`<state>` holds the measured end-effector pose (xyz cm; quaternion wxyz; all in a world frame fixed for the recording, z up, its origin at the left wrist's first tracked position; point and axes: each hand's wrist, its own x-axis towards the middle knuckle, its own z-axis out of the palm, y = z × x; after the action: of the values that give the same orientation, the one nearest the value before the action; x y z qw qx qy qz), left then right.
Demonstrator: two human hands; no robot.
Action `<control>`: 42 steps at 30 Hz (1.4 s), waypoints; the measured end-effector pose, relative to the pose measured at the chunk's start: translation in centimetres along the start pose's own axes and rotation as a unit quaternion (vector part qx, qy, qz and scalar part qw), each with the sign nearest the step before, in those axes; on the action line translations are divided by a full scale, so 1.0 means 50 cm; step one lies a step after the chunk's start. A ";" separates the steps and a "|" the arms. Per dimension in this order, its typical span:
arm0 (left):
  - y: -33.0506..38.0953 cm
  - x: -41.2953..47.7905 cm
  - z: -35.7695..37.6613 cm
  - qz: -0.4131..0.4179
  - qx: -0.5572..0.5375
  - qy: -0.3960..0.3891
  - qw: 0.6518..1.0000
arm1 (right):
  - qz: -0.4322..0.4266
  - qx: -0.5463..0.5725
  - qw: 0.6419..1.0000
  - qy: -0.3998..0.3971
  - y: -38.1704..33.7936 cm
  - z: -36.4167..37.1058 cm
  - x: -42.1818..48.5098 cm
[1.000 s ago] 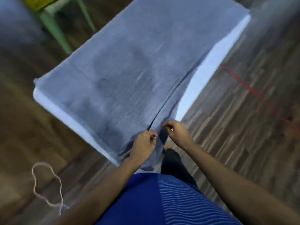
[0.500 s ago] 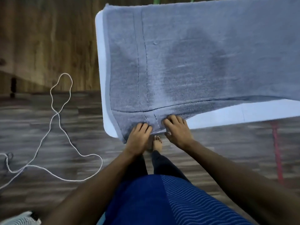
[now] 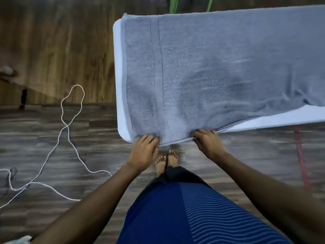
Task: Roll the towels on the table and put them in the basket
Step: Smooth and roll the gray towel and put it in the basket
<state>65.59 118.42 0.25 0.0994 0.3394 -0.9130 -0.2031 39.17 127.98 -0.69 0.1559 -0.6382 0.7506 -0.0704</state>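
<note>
Evidently soft and limp, the towel point(image 3: 219, 67) lies spread on the table point(image 3: 119, 85), left hand point(image 3: 144, 150) and right hand point(image 3: 208, 143) gripping its near hem with curled fingers, a sensible hold for rolling.

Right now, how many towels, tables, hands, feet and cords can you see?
towel: 1
table: 1
hands: 2, left hand and right hand
feet: 2
cord: 1
Total: 7
</note>
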 end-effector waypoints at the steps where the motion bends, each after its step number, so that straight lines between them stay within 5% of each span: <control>1: 0.006 -0.002 0.003 -0.011 0.016 -0.007 1.000 | -0.001 0.020 1.000 -0.001 0.004 0.002 -0.018; 6: 0.098 0.029 0.035 0.004 0.044 -0.096 0.994 | 0.020 0.051 0.998 0.008 -0.019 0.000 -0.051; 15: 0.131 0.041 0.051 0.009 -0.053 -0.028 0.998 | 0.042 0.037 0.998 -0.018 0.001 -0.022 -0.052; 27: 0.141 0.022 0.067 -0.085 0.003 -0.012 0.996 | 0.132 -0.025 0.991 -0.028 0.341 -0.132 -0.117; 31: 0.224 0.062 0.119 -0.119 0.064 -0.003 0.991 | 0.066 0.056 0.995 -0.046 0.391 -0.136 -0.145; 36: 0.469 0.206 0.238 -0.040 0.016 -0.018 0.999 | 0.013 0.079 0.996 -0.041 0.418 -0.138 -0.146; 42: 0.568 0.275 0.300 -0.082 -0.040 -0.005 0.996 | -0.032 0.089 0.992 -0.079 0.444 -0.176 -0.139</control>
<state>34.04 133.42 -0.16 0.0916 0.4076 -0.8740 -0.2482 16.48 137.87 1.85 0.2688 -0.6490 0.7059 -0.0909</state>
